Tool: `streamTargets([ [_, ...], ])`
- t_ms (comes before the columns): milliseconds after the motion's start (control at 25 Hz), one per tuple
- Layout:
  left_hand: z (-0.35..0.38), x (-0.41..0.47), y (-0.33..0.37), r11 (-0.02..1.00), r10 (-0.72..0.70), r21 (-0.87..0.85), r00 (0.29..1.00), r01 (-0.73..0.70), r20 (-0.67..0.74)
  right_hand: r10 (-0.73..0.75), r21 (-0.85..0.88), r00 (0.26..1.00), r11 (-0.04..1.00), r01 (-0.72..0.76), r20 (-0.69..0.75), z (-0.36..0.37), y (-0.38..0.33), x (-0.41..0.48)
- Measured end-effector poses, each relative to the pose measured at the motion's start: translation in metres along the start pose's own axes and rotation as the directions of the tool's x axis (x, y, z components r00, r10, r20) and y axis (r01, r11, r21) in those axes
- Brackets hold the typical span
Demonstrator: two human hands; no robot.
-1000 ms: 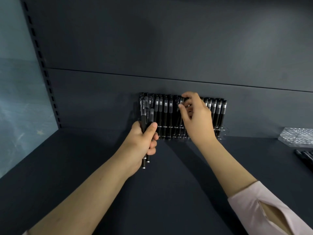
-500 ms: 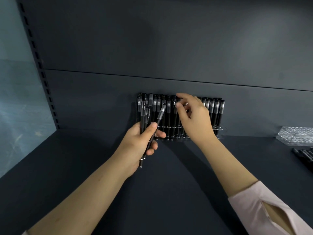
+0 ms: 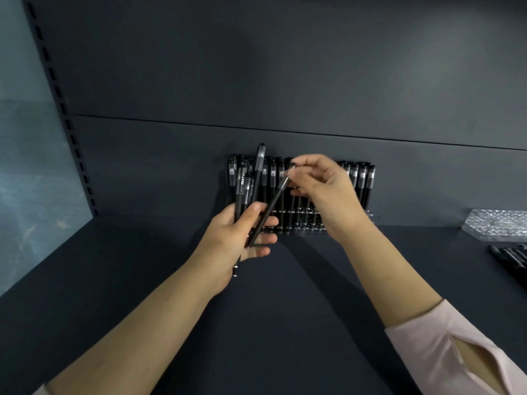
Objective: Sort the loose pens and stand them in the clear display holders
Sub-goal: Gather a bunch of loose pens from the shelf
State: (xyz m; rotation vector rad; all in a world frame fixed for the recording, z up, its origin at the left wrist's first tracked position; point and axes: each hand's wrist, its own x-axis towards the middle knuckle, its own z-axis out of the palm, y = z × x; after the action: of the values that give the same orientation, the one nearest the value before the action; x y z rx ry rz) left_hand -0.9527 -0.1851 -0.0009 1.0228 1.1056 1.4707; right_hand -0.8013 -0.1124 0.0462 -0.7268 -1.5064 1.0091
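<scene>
R hand (image 3: 328,195) pinches a pen (image 3: 271,206) by the cap end; L hand (image 3: 233,240) grips the spare pens (image 3: 242,189). Light, stiff, prob. slick: better held mid-barrel.

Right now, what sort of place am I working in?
Probably a shop's stationery display: a dark shelf with a slotted upright at its left, a clear holder packed with matching black pens, and loose pens lying at the right.

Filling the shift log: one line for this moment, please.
left hand: grips pen bundle | right hand: pinches top of tilted pen | clear holder: stocked
</scene>
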Motion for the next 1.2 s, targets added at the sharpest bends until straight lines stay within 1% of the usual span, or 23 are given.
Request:
streamTargets([
  [80,-0.003,0.000,0.001,0.999,-0.031,0.016,0.999,0.032,-0.027,-0.067,0.034,0.981,0.997,0.074,-0.182,-0.010,-0.006,0.004],
  [160,-0.005,0.001,0.000,0.997,-0.027,0.075,0.998,0.031,-0.051,-0.183,-0.077,0.922,0.983,0.167,-0.341,-0.022,-0.011,0.007],
  [240,-0.005,0.002,-0.003,0.993,-0.007,0.116,0.998,0.014,-0.060,-0.283,-0.229,0.877,0.952,0.205,-0.388,-0.028,-0.012,0.005],
  [320,-0.004,0.004,-0.005,0.994,-0.001,0.105,0.998,0.007,-0.055,-0.338,-0.331,0.868,0.918,0.219,-0.365,-0.028,-0.010,0.003],
  [440,-0.003,0.005,-0.006,0.993,0.009,0.116,0.999,-0.004,-0.044,-0.385,-0.437,0.867,0.870,0.227,-0.317,-0.026,-0.006,0.002],
  [640,-0.004,0.005,-0.004,0.985,0.036,0.171,0.998,-0.026,-0.054,-0.399,-0.487,0.879,0.841,0.236,-0.263,-0.026,0.001,0.003],
  [760,-0.002,0.004,-0.002,0.986,0.033,0.162,0.998,-0.024,-0.047,-0.377,-0.519,0.902,0.825,0.224,-0.210,-0.026,0.007,0.006],
  [880,-0.001,0.003,-0.002,0.980,0.054,0.193,0.998,-0.047,-0.028,-0.316,-0.585,0.941,0.788,0.189,-0.122,-0.025,0.015,0.007],
  [960,-0.001,0.002,-0.002,0.976,0.078,0.204,0.997,-0.074,-0.013,-0.298,-0.630,0.951,0.754,0.184,-0.079,-0.025,0.017,0.010],
  [1080,-0.002,0.001,-0.001,0.977,0.102,0.189,0.995,-0.101,0.004,-0.275,-0.710,0.961,0.677,0.194,0.000,-0.026,0.020,0.012],
  [1120,-0.002,0.001,-0.002,0.978,0.103,0.181,0.995,-0.104,0.012,-0.261,-0.720,0.965,0.668,0.190,0.012,-0.025,0.021,0.011],
  [1200,-0.002,0.000,-0.002,0.979,0.106,0.171,0.994,-0.109,0.029,-0.282,-0.709,0.959,0.679,0.189,-0.015,-0.023,0.019,0.008],
])
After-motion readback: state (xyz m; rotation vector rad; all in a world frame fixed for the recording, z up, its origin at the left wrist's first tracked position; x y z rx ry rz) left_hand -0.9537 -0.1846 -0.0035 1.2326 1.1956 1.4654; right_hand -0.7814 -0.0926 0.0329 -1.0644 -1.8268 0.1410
